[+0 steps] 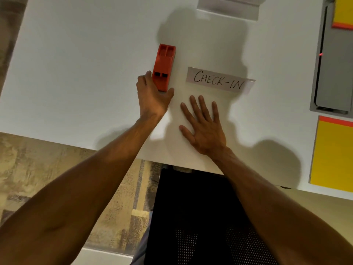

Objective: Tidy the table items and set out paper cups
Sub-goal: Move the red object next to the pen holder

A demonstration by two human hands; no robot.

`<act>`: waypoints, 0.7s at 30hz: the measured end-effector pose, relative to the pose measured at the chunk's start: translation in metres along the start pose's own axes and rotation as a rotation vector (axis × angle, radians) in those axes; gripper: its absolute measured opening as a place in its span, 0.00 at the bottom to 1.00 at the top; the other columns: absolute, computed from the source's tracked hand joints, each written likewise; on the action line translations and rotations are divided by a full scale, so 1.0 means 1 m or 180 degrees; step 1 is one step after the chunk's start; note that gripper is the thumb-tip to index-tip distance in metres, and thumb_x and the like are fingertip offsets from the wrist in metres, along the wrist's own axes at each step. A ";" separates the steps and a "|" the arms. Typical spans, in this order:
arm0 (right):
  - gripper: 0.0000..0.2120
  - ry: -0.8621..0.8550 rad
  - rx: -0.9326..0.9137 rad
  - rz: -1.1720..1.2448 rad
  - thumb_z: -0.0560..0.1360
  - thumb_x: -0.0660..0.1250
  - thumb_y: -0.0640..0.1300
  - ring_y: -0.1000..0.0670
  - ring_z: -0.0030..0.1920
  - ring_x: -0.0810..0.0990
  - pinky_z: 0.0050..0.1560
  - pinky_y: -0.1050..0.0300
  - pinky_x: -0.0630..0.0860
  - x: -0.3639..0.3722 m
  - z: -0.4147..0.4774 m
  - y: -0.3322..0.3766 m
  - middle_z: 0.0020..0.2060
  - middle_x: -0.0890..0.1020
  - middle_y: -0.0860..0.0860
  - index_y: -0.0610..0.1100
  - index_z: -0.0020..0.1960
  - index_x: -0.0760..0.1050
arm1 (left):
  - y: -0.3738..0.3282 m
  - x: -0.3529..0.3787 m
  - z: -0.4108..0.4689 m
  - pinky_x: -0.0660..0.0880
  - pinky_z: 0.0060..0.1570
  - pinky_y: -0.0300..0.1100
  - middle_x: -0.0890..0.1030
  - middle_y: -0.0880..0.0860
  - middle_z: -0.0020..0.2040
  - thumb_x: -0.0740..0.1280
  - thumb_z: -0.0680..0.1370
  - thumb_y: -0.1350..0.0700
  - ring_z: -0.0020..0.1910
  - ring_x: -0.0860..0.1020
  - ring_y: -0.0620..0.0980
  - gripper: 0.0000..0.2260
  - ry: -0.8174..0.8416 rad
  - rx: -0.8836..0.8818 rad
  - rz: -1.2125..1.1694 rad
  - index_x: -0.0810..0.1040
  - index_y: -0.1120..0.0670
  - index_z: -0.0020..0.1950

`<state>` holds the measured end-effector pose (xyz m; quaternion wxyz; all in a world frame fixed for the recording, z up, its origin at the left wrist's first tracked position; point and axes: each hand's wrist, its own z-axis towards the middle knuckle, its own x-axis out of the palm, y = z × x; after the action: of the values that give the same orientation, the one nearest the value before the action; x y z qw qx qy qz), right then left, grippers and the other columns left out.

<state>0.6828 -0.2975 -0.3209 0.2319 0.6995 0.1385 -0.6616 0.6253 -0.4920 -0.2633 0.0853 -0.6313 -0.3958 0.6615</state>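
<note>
Gripping the near end of an orange block (163, 66), the left hand (152, 98) has its fingers curled along the block's left side and its thumb at the block's near right corner. That block lies flat on the white table (76, 73) just left of the frame's centre, its long axis running up the frame, with two dark rectangular openings showing near the hand and two recesses at its far end. Just right of it, the right hand (204, 129) rests palm down on the table with fingers spread, holding nothing. A paper sign (219, 81) lettered "CHECK-IN" lies just above those fingertips, close to them but apart. At the right edge of the frame sit a grey tray (332, 73) and two yellow sheets (334, 155) edged in orange. A clear plastic piece (229, 6) sits at the top centre.
</note>
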 end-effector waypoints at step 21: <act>0.35 0.0868 0.0577 0.1543 0.80 0.55 0.64 0.50 0.80 0.42 0.79 0.43 0.41 -0.046 0.014 -0.001 0.81 0.47 0.51 0.52 0.81 0.47 | -0.017 -0.028 -0.054 0.66 0.46 0.26 0.79 0.50 0.49 0.72 0.72 0.47 0.49 0.73 0.47 0.15 -0.0371 0.0439 -0.0053 0.78 0.53 0.53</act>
<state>0.6665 -0.2979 -0.2761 0.2990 0.8126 -0.0625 -0.4964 0.6730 -0.4751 -0.2250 0.1109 -0.5810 -0.3588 0.7220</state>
